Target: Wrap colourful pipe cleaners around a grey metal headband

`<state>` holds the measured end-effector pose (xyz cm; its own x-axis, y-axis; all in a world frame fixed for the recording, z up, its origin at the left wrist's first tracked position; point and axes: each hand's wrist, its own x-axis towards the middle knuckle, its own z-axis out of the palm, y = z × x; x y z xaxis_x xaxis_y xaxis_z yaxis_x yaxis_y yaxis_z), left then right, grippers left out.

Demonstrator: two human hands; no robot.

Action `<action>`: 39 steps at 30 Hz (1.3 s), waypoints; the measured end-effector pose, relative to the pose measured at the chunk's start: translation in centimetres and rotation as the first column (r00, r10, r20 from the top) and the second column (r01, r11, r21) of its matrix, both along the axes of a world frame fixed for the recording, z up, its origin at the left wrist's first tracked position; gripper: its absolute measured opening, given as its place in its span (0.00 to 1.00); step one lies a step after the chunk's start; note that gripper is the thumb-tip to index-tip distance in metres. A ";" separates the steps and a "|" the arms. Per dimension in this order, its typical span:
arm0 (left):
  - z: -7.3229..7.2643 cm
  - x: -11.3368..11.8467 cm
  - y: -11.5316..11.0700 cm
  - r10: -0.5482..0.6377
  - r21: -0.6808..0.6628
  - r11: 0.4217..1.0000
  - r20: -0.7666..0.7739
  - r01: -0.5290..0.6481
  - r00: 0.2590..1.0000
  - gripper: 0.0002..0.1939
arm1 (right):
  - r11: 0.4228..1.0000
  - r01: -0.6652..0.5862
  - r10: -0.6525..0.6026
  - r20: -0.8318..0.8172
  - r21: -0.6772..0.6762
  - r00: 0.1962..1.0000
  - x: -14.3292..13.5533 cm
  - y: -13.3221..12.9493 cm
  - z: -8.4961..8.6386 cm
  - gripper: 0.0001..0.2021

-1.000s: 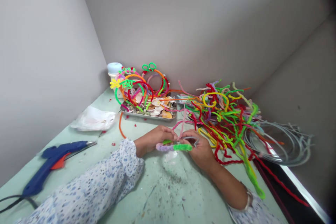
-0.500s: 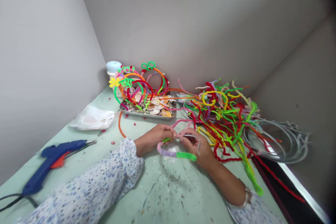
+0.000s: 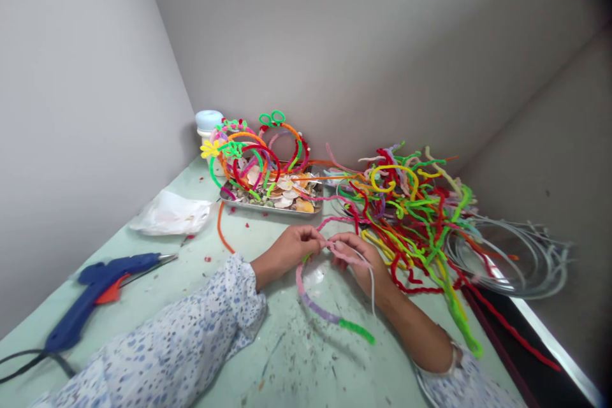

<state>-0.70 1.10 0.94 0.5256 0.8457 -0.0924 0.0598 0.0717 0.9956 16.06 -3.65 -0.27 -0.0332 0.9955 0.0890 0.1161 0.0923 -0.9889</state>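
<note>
Both hands meet over the middle of the table, pinching a headband [image 3: 319, 312] wrapped in pink, lilac and green pipe cleaner. My left hand [image 3: 297, 248] is closed on its wrapped part, thumb and fingertips together. Close beside it, my right hand [image 3: 359, 260] pinches the loose pink pipe cleaner [image 3: 351, 257] where it meets the band. The bare white end [image 3: 373, 290] of the band sticks out past my right hand and bends down. The wrapped part curves below the hands, its green tip pointing right. Fingertip contact is partly hidden.
A metal tray [image 3: 268, 210] of shells holds finished colourful headbands [image 3: 282, 124] at the back. To the right lie tangled pipe cleaners [image 3: 415, 204] and a bundle of bare bands [image 3: 521, 255]. A blue glue gun [image 3: 90, 296] and a white plastic bag [image 3: 172, 213] are on the left.
The wrapped green end has swung down and to the right, opening the curve. The pink pipe cleaner, upright before, now lies rightward over my right fingers, and the white end hangs lower.
</note>
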 end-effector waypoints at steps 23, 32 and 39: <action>0.0 -0.1 -0.1 -0.013 -0.028 1.000 0.015 0.013 1.000 0.08 | 0.996 0.048 -0.063 0.197 0.080 0.978 0.1 0.1 -0.3 0.09; 0.0 -0.2 -0.1 -0.052 -0.058 0.997 0.053 0.055 0.997 0.09 | 0.984 0.050 -0.096 0.280 0.169 0.955 0.2 -0.1 -0.5 0.09; 0.3 -0.2 -0.1 -0.059 -0.071 0.995 0.062 0.064 0.996 0.08 | 0.971 0.044 -0.121 0.326 0.234 0.938 0.1 -0.4 -0.2 0.07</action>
<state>-0.89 0.99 1.25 0.5830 0.8036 -0.1198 0.0067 0.1427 0.9897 16.17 -4.00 -0.43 -0.0175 0.9526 0.3036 0.4538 0.2782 -0.8466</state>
